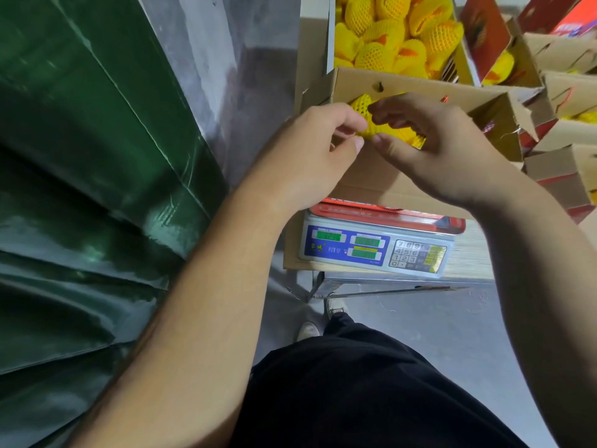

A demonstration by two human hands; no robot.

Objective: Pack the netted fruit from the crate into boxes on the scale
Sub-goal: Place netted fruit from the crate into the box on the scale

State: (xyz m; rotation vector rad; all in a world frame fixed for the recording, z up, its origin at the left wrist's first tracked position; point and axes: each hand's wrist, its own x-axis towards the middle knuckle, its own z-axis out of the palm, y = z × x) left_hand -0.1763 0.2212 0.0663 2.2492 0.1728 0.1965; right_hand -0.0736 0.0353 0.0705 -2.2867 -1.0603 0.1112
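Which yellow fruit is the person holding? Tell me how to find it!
Start at the grey scale with green number windows; an open cardboard box sits on top of it. Just above that box, the left hand and right hand pinch one netted fruit between them. The other netted fruits lie piled in the crate behind, untouched.

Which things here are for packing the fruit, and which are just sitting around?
For the job:
- netted fruit, held by the left hand and right hand
- box on the scale
- crate of netted fruit

Just lying about:
- green tarp
- other boxes at the right
- red cardboard
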